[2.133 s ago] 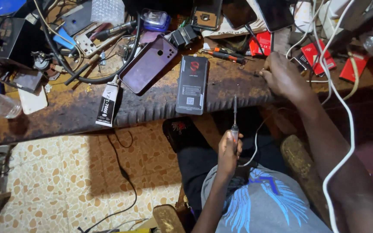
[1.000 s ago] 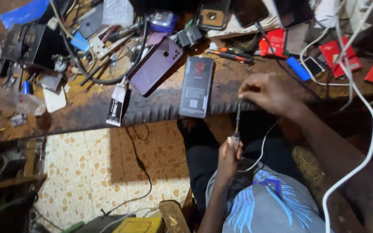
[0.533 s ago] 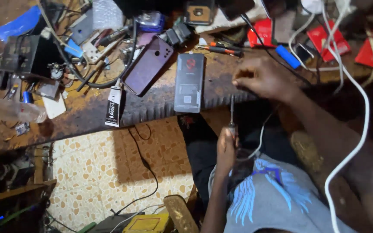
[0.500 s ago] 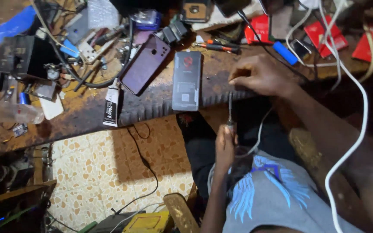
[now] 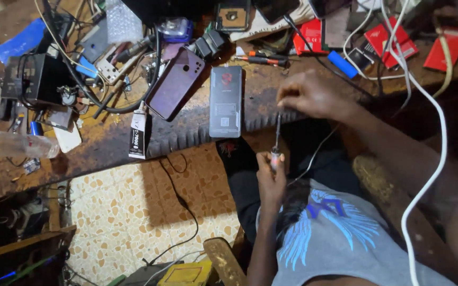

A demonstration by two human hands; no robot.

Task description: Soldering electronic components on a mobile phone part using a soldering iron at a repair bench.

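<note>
My left hand [image 5: 271, 172] grips the handle of a thin screwdriver [image 5: 277, 135] in front of my lap, shaft pointing up toward the bench. My right hand [image 5: 311, 95] rests at the bench's front edge with its fingertips pinched at the screwdriver's tip. Just left of that hand a grey phone [image 5: 226, 101] lies back-up on the worn wooden bench [image 5: 181, 140]. A purple phone [image 5: 175, 82] lies further left, tilted, with a black glue tube [image 5: 138, 135] below it.
Cluttered bench: black box with cables [image 5: 38, 85], clear plastic bottle [image 5: 14, 144] at left, red packets [image 5: 393, 37], a blue part [image 5: 342, 64], red-handled tools [image 5: 263, 57]. A white cable [image 5: 436, 159] hangs across my right arm. A black cable [image 5: 178, 198] trails on patterned floor tiles.
My right hand came off the bench top down to the screwdriver's tip. The left hand kept holding the handle, staying near my lap. The camera view shifted slightly.
</note>
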